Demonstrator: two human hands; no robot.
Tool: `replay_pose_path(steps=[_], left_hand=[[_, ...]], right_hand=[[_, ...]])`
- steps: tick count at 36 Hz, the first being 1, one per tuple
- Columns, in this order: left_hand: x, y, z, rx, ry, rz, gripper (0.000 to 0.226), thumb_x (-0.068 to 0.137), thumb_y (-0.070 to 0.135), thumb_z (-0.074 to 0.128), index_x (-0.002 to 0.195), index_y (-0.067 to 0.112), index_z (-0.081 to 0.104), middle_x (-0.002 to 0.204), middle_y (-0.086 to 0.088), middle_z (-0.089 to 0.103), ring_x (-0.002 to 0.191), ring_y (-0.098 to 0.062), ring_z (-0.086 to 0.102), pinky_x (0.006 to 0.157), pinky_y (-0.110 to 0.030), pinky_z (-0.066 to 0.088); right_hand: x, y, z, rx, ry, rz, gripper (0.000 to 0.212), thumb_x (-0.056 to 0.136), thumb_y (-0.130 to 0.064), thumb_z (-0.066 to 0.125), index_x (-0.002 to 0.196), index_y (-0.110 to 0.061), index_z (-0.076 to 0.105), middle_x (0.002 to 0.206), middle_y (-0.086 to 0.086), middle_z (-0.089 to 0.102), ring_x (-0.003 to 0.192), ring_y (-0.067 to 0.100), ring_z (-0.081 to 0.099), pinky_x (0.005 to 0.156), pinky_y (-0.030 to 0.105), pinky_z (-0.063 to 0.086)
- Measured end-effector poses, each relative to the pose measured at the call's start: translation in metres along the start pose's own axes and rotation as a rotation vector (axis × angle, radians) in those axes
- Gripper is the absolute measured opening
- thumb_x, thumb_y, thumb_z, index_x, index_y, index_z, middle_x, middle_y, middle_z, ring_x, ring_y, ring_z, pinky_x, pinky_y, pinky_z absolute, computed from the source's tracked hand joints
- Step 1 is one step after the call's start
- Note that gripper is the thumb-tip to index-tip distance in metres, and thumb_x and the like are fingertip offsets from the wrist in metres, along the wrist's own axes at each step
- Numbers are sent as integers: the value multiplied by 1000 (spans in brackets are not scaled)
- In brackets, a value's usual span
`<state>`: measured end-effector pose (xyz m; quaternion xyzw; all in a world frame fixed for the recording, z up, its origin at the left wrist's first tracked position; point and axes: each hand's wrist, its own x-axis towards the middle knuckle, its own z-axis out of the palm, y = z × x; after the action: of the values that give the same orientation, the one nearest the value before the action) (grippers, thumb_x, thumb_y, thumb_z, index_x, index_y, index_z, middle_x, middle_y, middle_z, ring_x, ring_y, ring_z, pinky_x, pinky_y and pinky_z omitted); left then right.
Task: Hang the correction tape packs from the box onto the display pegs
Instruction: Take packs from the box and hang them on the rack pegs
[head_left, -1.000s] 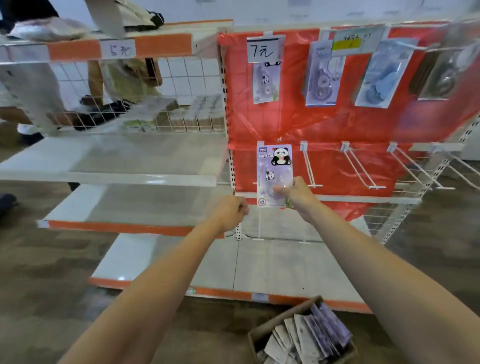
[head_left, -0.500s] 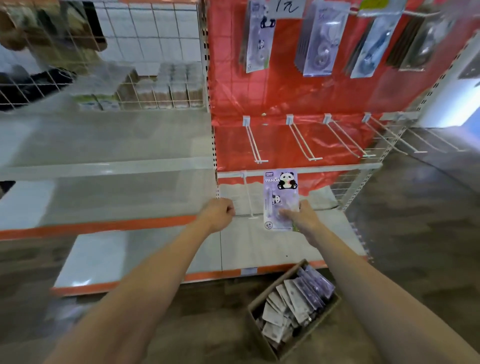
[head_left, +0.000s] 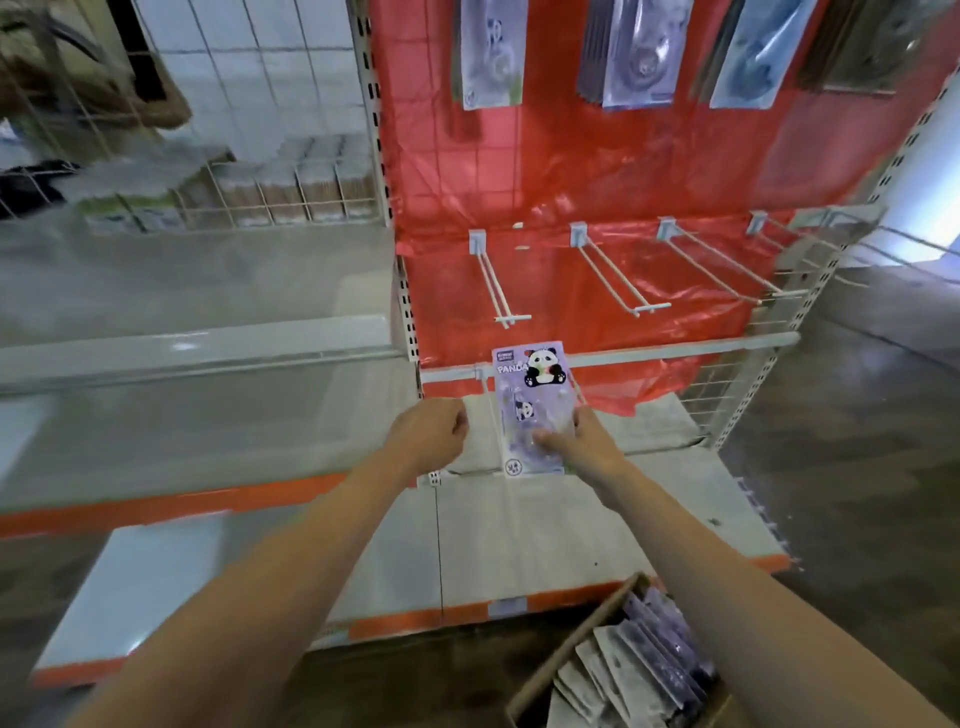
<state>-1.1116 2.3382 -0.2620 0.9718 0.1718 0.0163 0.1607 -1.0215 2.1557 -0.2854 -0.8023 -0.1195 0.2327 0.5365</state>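
Right hand (head_left: 582, 447) holds a panda correction tape pack (head_left: 532, 405) upright by its lower right part, fingers curled over the blister front. The pack is lilac with a panda print at the top and sits in front of the low rail of the red-backed display, at the lowest peg row; whether its hang hole is on a peg cannot be told.

Left hand (head_left: 428, 439) is just left of the pack, fingers curled into a loose fist beside a thin white peg (head_left: 488, 410) that juts out from the rail. Whether it pinches the peg cannot be told.

Above, a row of bare double-wire pegs (head_left: 501, 291) runs to the right across the red sheet (head_left: 649, 171). Farther up, hanging packs (head_left: 488, 57) fill the top row, their upper parts cut off by the frame edge.

Near right, a cardboard box (head_left: 582, 644) on the dark floor holds more packs (head_left: 654, 670) standing on edge, purple and pale.

Left bay: grey shelves with orange edging (head_left: 156, 504), and a wire basket (head_left: 291, 202) of blurred boxed goods at the far left.
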Motion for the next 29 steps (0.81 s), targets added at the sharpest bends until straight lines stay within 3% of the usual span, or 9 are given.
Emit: replay_pose_path(steps=[4, 7, 11, 14, 19, 22, 25, 27, 29], left_hand=[[38, -20, 34, 17, 135, 47, 16, 94, 19, 48, 96, 11, 62, 103, -14, 65, 96, -32, 59, 73, -32, 43], [57, -32, 48, 18, 222, 51, 16, 91, 19, 49, 98, 15, 64, 105, -11, 66, 95, -31, 60, 74, -32, 45], [74, -45, 71, 28, 350, 116, 12, 92, 17, 50, 85, 13, 58, 95, -11, 64, 86, -30, 59, 68, -32, 43], [84, -50, 82, -1, 430, 182, 25, 91, 13, 51, 67, 17, 45, 80, -9, 55, 80, -30, 57, 65, -32, 39], [91, -50, 87, -112, 617, 200, 22, 95, 16, 50, 101, 3, 66, 98, -16, 66, 92, -30, 60, 78, -35, 47], [90, -45, 87, -218, 717, 228, 23, 97, 20, 49, 98, 4, 66, 93, -13, 65, 84, -26, 57, 74, -33, 44], [88, -38, 88, -343, 702, 227, 28, 100, 27, 44, 98, 5, 63, 95, -13, 66, 84, -29, 62, 75, -32, 47], [88, -33, 89, -424, 669, 241, 33, 101, 29, 41, 97, 3, 60, 98, -19, 66, 90, -33, 64, 85, -40, 51], [89, -29, 89, -440, 647, 246, 34, 102, 31, 39, 90, 4, 56, 93, -19, 64, 88, -34, 64, 80, -41, 50]], right_hand=[[40, 23, 16, -2, 9, -206, 24, 87, -16, 66, 100, -10, 46, 95, 6, 52, 80, 16, 48, 66, 30, 39], [63, 30, 21, 1, 31, -325, 31, 88, -19, 66, 105, -7, 43, 88, 2, 46, 76, 13, 45, 62, 27, 34], [83, 51, 32, 20, 63, -497, 28, 88, -12, 68, 86, -19, 40, 80, -5, 47, 72, 9, 46, 56, 17, 39], [89, 62, 35, -34, 78, -626, 28, 87, -14, 69, 95, -15, 42, 82, -5, 49, 76, 12, 49, 64, 22, 42], [89, 62, 34, -54, 86, -747, 29, 90, -20, 67, 101, -12, 40, 94, -1, 55, 87, 16, 55, 82, 35, 46], [94, 58, 35, -43, 133, -787, 28, 90, -21, 66, 98, -14, 39, 90, -5, 51, 86, 15, 54, 80, 35, 46], [104, 54, 38, 1, 165, -773, 30, 92, -23, 64, 103, -13, 39, 88, -7, 49, 81, 9, 51, 71, 24, 44], [109, 53, 41, 34, 156, -754, 32, 92, -22, 64, 107, -11, 38, 91, -5, 50, 87, 14, 52, 78, 28, 45], [112, 52, 44, 54, 139, -739, 32, 92, -21, 64, 108, -10, 38, 93, -2, 50, 89, 16, 51, 77, 29, 45]])
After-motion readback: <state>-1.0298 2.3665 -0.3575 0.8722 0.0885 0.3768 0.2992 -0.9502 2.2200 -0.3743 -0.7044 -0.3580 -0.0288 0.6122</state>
